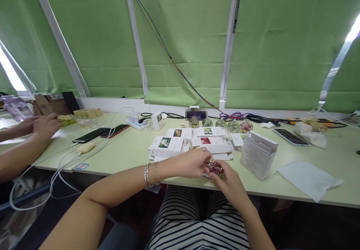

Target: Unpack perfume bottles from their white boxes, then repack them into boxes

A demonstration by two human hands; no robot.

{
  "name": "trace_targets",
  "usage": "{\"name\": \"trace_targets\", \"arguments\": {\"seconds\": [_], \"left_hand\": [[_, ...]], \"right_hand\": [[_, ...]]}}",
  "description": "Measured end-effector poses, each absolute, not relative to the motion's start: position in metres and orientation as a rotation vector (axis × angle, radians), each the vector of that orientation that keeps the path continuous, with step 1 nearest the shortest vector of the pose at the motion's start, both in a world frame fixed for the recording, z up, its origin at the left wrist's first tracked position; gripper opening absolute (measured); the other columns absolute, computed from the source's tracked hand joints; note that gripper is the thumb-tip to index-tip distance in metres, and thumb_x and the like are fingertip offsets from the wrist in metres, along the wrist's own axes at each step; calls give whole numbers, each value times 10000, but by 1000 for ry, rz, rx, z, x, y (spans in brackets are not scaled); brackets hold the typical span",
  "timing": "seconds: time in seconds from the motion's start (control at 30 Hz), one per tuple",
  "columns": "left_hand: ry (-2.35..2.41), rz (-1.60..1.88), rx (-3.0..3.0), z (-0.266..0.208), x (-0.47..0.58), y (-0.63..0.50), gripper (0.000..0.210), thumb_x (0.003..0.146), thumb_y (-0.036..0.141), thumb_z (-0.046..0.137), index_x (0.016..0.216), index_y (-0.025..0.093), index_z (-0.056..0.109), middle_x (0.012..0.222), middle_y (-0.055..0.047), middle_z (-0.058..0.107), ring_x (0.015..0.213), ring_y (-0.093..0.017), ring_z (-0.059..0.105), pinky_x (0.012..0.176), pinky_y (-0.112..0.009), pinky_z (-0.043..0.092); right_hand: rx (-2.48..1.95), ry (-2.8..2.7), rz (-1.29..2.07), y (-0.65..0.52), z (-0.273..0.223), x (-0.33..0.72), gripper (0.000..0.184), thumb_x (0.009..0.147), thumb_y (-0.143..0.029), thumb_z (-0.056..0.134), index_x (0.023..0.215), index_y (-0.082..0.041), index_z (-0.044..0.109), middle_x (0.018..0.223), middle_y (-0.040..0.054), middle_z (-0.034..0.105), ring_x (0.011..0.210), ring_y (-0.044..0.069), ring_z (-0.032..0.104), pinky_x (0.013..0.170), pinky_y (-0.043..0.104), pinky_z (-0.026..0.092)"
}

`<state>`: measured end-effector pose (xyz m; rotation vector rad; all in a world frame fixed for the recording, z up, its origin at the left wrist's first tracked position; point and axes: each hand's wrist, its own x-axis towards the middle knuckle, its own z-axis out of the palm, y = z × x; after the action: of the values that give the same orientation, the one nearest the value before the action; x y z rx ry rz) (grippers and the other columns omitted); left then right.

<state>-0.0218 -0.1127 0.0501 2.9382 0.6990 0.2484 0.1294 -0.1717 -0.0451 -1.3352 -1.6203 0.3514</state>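
Observation:
Close to the table's front edge, a small clear glass bottle [213, 167] with reddish-pink contents and a gold top is between both hands. My left hand [194, 162], with bracelets at its wrist, closes its fingers round the bottle's left side and near the gold top. From the right, my right hand [231, 180] grips the same bottle with thumb and fingers. The fingers cover much of the glass. Just beyond lie several flat white boxes with flower pictures, among them one with a red flower [205, 141]. An upright white box [258, 154] stands open-topped right of my hands.
Several round glass bottles [233, 126] line the back. A white cloth or tissue [309, 178] and a phone [291, 136] lie to the right. On the left are more phones [90, 135], white cables, a power strip [137, 124] and another person's hands [46, 125].

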Motion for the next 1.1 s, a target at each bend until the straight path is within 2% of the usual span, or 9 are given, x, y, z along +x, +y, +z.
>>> {"name": "trace_targets", "arguments": {"seconds": [0.07,0.13,0.17,0.23,0.3,0.33,0.6,0.83,1.1], "left_hand": [[606,157,2933,56,-22,-99,266,730,226,654,989,199,603,951,-21,653,854,-162,607,727,-196,457],[569,100,2920,71,-20,-74,404,736,289,664,1117,209,554,1105,-8,620,971,-152,582,812,-179,441],[603,104,2917,79,-18,-57,440,762,315,639,1173,210,518,1194,-9,577,1051,-155,547,870,-188,421],[797,200,2915,95,-11,-18,345,886,310,463,1198,165,491,1254,-56,523,1132,-184,490,946,-283,391],[1032,247,2893,102,-3,23,303,893,305,464,1138,137,520,1186,-90,542,1059,-214,531,900,-413,427],[1146,236,2871,102,1,41,290,883,310,486,1120,149,529,1161,-85,546,1018,-209,547,870,-424,448],[1708,46,2567,56,7,113,299,869,296,517,1127,144,515,1123,-77,549,950,-197,569,796,-395,492],[1728,81,2521,45,14,114,290,869,298,517,1121,154,520,1121,-77,551,948,-193,570,794,-388,493],[1434,344,2679,107,1,56,311,865,320,518,1118,139,526,1123,-58,550,966,-222,563,807,-390,487]], "right_hand": [[-1340,-1617,394,-171,-45,131,258,829,-354,507,1033,-198,526,953,53,637,871,219,582,761,324,451],[-1347,-1617,437,-170,-44,133,255,822,-340,516,1035,-200,526,957,46,641,875,218,583,764,319,443],[-1352,-1616,452,-169,-44,134,253,818,-331,521,1033,-198,527,960,45,642,878,218,583,767,317,439],[-1362,-1609,459,-168,-44,133,245,810,-313,528,1026,-196,531,962,45,640,878,219,581,769,315,433],[-1361,-1601,451,-166,-44,132,246,806,-299,531,1030,-196,529,974,47,634,885,218,575,774,313,426],[-1359,-1595,443,-166,-44,132,247,806,-295,530,1032,-195,527,980,49,630,890,218,570,779,313,423],[-1353,-1595,454,-166,-42,131,226,814,-263,531,1024,-181,517,950,48,621,875,208,548,774,311,412],[-1331,-1578,462,-167,-42,131,242,812,-246,540,1047,-191,515,978,42,613,903,199,543,800,308,414],[-1381,-1570,444,-167,-44,134,264,805,-280,532,1052,-188,517,1002,57,619,913,214,551,804,335,423]]}}
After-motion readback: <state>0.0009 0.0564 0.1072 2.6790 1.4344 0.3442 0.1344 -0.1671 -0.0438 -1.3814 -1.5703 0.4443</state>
